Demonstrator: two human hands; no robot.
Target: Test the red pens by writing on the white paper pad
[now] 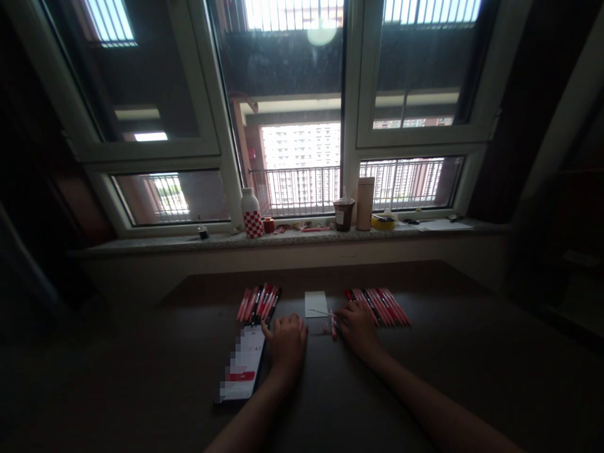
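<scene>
My left hand (285, 343) rests on the dark table (425, 377) with its fingers curled under, next to a phone (244, 365) with a lit screen. My right hand (357, 327) is closed in a pinch on a thin stick-like part (321, 311) that reaches over a small white paper (316, 304). A red pen piece (333, 327) lies by its fingers. One row of red and black pens (259, 303) lies to the left, another row of pens (379, 306) to the right, touching my right hand.
On the stone windowsill (472, 229) stand a red-checked white bottle (251, 214), a brown drink cup (343, 214), a tall beige tumbler (365, 202) and a yellow tape roll (383, 221). Large windows rise behind. Both sides of the room are dark.
</scene>
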